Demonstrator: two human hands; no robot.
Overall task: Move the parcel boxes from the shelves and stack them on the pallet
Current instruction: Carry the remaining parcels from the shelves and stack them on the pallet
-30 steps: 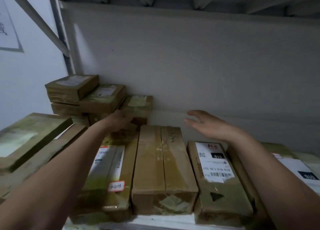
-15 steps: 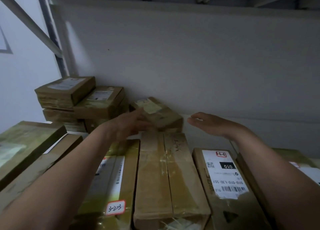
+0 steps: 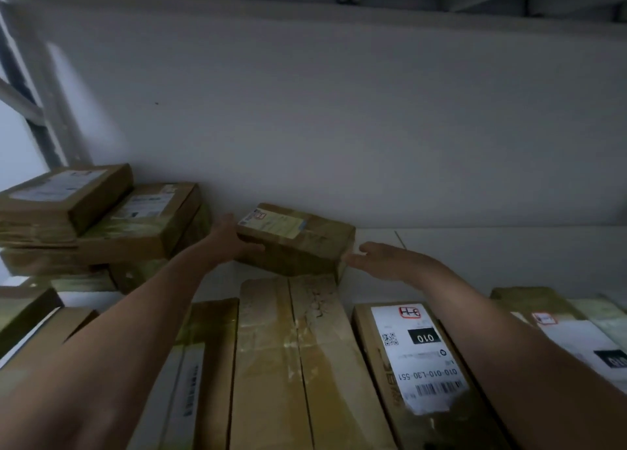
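Fingers, left [image 3: 251,248]: curling round the left end of the small parcel box [image 3: 298,242], thumb lying along its near face, the rest going over the end and out of sight. Fingers, right [image 3: 354,257]: lying straight and slightly apart, clamped on nothing, tips sitting at the box's near right corner. Whether they are touching the cardboard or stopping just short cannot be told.

Item: small parcel box, brown, pale label on top. Location: it is sitting at the back of the shelf [image 3: 509,256], close to the back wall [image 3: 339,127], just behind the far end of the long taped box [image 3: 288,354]. It is looking tilted, its near edge possibly resting on that box. Long axis: running left to right across the shelf, the right end angling a little nearer the person.

Bearing: the box is lying between the two hands. The left hand [image 3: 230,239] is holding one short end and the right hand [image 3: 386,259] is facing the other. The left is the nearer, being in contact; the right is needing only a small closing move leftward onto the corner.

Neighbours: stack of boxes [image 3: 101,218] standing just left of the left hand; labelled box [image 3: 417,358] lying under the right forearm.

Judgement: the lift is likely turning on a grip at both ends of that axis, then a pull toward the person over the long boxes. Pallet: not in view.
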